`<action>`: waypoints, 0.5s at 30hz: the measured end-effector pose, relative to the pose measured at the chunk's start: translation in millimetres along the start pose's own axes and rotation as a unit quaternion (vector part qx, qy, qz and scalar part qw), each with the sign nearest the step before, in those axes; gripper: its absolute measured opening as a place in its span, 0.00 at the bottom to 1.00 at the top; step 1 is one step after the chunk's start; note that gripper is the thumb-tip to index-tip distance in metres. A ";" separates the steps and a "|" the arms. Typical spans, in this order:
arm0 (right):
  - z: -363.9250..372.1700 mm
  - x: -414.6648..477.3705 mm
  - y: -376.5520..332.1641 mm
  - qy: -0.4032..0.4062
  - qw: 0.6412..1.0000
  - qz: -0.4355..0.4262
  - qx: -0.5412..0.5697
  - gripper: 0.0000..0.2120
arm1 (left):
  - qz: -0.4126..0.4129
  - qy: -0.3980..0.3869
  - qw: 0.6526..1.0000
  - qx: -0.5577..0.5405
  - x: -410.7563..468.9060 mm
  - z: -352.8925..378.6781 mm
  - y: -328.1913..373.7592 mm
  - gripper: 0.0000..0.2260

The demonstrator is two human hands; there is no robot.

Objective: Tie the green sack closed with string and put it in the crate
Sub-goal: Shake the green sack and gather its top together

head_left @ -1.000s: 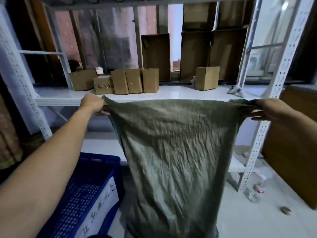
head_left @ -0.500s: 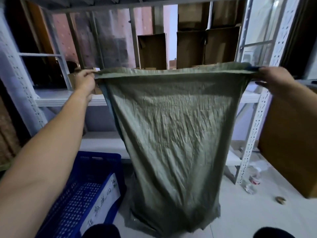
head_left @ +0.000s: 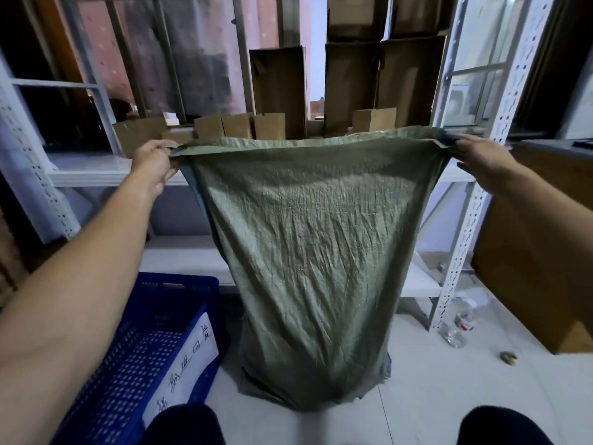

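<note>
Beside the crate (head_left: 179,285), the green sack (head_left: 305,252) has been lifted, its mouth pinched taut by left hand (head_left: 154,165) and right hand (head_left: 478,157); tying is not begun.

One head-worn wide-angle view; it looks forward and down, close over outstretched arms toward shelving (head_left: 96,170).
</note>
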State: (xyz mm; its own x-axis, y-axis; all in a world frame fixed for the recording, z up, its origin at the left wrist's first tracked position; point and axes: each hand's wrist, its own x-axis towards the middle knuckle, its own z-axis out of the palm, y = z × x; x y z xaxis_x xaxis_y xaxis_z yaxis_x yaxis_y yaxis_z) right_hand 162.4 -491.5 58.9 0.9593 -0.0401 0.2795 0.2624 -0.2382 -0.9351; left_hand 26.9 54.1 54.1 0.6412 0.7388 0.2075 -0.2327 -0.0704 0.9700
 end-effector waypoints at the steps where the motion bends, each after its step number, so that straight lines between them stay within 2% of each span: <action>1: 4.3 -2.2 4.6 -0.007 1.000 0.006 -0.003 0.19 | -0.007 -0.004 1.000 0.010 -3.1 -2.5 -5.5 0.18; 7: 18.1 -7.2 38.7 -0.005 1.000 0.026 0.011 0.18 | -0.029 -0.036 0.998 0.049 -21.3 -9.9 -24.8 0.17; 11: 10.0 -9.3 32.8 -0.016 0.999 0.031 -0.003 0.17 | -0.034 -0.054 0.993 0.095 -26.0 -10.2 -21.3 0.16; 15: -2.4 -2.3 33.9 0.012 0.999 0.042 -0.018 0.16 | -0.041 -0.045 0.991 0.122 -29.4 -15.6 -12.9 0.11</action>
State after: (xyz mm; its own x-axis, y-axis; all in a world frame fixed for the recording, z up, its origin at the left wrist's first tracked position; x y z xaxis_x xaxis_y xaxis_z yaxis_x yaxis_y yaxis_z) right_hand 168.9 -501.8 27.1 0.9750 -0.0854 0.2053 0.1761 -0.2672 -0.9474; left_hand -0.4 43.7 33.5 0.7157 0.6870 0.1255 0.0009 -0.1806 0.9836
